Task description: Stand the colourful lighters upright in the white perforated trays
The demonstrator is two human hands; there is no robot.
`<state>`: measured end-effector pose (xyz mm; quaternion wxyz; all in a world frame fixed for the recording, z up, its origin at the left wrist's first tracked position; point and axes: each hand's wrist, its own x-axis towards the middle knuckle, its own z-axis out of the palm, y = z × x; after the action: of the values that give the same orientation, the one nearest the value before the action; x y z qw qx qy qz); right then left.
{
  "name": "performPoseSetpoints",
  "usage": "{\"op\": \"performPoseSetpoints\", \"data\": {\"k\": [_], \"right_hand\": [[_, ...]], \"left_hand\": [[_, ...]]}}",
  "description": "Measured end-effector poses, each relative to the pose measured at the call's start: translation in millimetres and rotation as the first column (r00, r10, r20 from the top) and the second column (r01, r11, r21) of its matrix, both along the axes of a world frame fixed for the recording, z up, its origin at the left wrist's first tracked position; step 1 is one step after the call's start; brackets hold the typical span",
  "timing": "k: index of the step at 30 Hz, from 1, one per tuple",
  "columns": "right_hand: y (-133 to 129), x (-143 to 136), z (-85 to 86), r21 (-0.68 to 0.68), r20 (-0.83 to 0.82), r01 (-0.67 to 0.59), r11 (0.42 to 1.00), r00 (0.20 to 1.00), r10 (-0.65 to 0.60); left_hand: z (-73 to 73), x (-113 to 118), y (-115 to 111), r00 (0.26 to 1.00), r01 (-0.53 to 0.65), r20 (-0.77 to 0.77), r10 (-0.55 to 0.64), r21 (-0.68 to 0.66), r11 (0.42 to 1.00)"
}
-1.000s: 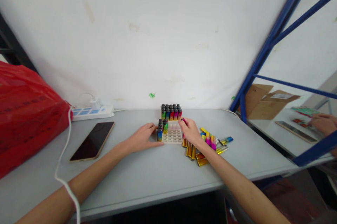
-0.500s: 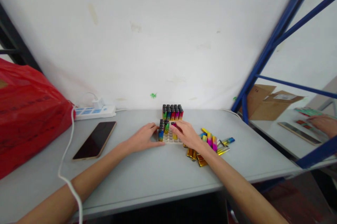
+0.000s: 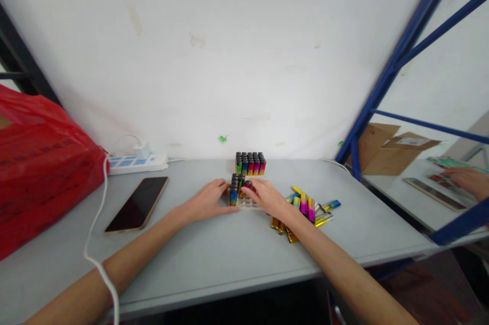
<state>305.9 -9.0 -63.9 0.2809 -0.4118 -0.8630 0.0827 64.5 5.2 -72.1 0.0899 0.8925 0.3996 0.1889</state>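
A pale tray with round holes (image 3: 250,204) lies on the desk, and several upright lighters (image 3: 233,195) with black tops fill its left side. My left hand (image 3: 209,197) rests against the tray's left edge, thumb and fingers apart, holding nothing. Over the tray, my right hand (image 3: 266,195) pinches a lighter (image 3: 248,184) with a dark pink upper part; its lower part is mostly hidden by the fingers. Behind stands a full block of upright colourful lighters (image 3: 250,164). Right of my right hand lies a loose pile of shiny lighters (image 3: 304,207), partly covered by my forearm.
A phone (image 3: 136,205) lies at the left, near a white power strip (image 3: 138,163) and a white cable (image 3: 92,259). A red plastic bag (image 3: 42,172) fills the far left. Beyond the blue frame (image 3: 355,157) are a cardboard box (image 3: 389,152) and another person's hand (image 3: 466,181).
My right hand has moved a little left and down with the lighter, bringing it beside the lighters standing in the tray. My left hand stays in place.
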Motion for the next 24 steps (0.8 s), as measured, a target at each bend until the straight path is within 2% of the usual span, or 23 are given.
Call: {"op": "performPoseSetpoints", "data": {"k": [4, 10, 16, 21, 24], "right_hand": [[1, -2, -0.8, 0.012, 0.043, 0.038, 0.999, 0.998, -0.039], [-1, -4, -1.4, 0.037, 0.066, 0.01, 0.999, 0.998, -0.012], [-3, -8, 6.3, 0.115, 0.296, 0.199, 0.973, 0.928, -0.225], [0, -9, 9.0, 0.103, 0.347, 0.074, 0.992, 0.932, -0.106], [0, -5, 11.8, 0.075, 0.384, 0.039, 0.996, 0.921, -0.065]], "left_hand": [[-0.8, -1, 1, 1.0, 0.008, 0.004, -0.008, -0.003, 1.0], [-1.3, -1, 1, 1.0, 0.004, 0.007, -0.003, -0.005, 1.0], [-2.6, -1, 2, 1.0, -0.013, 0.0, 0.013, -0.02, 1.0], [-3.5, -1, 3, 1.0, -0.002, 0.026, 0.002, -0.002, 1.0], [-2.0, -1, 2, 1.0, -0.002, 0.026, 0.002, -0.002, 1.0]]}}
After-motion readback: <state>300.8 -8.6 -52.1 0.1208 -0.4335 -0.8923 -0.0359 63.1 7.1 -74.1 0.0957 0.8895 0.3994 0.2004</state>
